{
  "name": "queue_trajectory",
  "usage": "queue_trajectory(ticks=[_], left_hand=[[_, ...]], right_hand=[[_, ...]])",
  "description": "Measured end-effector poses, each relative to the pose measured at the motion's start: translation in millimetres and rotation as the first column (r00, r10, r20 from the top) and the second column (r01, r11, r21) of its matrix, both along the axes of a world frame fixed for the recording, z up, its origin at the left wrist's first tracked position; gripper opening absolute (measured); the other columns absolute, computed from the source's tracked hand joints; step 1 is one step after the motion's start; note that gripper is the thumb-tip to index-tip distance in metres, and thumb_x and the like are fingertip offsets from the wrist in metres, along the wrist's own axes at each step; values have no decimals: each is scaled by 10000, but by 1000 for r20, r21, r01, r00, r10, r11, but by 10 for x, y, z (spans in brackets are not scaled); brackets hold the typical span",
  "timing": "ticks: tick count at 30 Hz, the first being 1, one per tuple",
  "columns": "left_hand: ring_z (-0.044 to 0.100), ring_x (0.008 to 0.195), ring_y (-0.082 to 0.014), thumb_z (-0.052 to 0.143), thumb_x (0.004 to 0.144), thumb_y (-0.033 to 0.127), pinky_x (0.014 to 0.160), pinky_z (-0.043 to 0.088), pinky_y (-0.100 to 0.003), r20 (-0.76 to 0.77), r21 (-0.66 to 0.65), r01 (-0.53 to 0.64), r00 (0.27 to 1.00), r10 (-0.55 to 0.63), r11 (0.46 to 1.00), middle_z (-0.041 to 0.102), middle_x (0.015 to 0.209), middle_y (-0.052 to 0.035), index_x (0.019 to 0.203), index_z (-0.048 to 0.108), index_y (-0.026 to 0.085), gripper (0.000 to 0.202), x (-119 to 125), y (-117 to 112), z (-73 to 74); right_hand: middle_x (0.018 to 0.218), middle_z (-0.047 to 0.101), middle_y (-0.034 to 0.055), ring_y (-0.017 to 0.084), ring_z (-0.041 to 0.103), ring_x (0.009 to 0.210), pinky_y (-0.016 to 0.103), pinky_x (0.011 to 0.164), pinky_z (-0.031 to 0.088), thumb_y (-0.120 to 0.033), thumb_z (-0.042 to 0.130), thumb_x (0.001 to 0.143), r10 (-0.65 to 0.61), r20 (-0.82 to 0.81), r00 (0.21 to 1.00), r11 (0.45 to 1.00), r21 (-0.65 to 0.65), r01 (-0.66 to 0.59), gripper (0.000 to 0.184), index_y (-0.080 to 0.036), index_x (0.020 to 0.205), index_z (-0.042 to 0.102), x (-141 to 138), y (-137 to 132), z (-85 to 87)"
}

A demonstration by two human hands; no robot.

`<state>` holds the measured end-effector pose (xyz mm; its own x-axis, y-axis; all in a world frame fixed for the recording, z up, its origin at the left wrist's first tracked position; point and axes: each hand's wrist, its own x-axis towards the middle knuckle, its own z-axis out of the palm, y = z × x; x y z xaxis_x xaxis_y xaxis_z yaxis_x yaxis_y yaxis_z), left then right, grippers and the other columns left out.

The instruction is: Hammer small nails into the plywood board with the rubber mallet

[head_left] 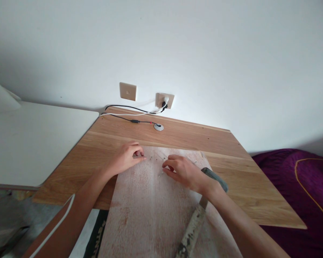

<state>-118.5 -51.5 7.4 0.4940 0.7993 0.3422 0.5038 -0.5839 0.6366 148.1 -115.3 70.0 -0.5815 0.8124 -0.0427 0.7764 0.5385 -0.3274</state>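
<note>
A pale, worn plank [150, 211] lies on the wooden desk [177, 138] and juts out over its near edge. My left hand [127, 156] rests at the plank's far left corner, fingers curled in a pinch on something too small to make out. My right hand [181, 170] is on the plank near its far end, fingers bent and pinching at small nails [161, 157] that lie there. A hammer [196, 218] with a paint-spattered wooden handle lies on the plank under my right wrist, with its grey head [215, 177] to the right of that hand.
At the back, cables [131, 113] run from a wall socket [164, 100] to a round grommet [158, 127] in the desk. A white table [29, 139] stands to the left. A purple bedcover [296, 186] lies to the right.
</note>
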Motion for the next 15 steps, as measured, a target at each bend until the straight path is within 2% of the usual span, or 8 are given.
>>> queue_trajectory(ticks=[6, 11, 15], left_hand=[[588, 733, -150, 781, 902, 308, 707, 469, -281, 17, 26, -13, 1000, 12, 1000, 622, 790, -2, 789, 694, 187, 187, 12, 9, -1], [590, 735, -151, 784, 888, 257, 721, 462, -289, 3, 34, -22, 1000, 22, 999, 611, 782, 8, 786, 688, 188, 157, 30, 2, 3], [607, 758, -161, 775, 892, 252, 731, 473, -296, -7, 47, -19, 1000, 19, 999, 621, 794, 4, 787, 668, 192, 161, 27, 3, -10]], right_hand=[[905, 756, 74, 192, 718, 809, 287, 759, 510, -230, 617, 1038, -244, 71, 967, 957, 177, 228, 200, -181, 978, 801, 30, 145, -85], [938, 777, 114, 233, 749, 869, 304, 765, 508, -322, 638, 1052, -275, 140, 951, 950, 191, 247, 256, -161, 922, 789, -55, 211, -135], [969, 797, 107, 221, 756, 879, 293, 764, 514, -257, 636, 1045, -251, 197, 948, 959, 186, 216, 215, -168, 927, 791, -147, 234, -132]])
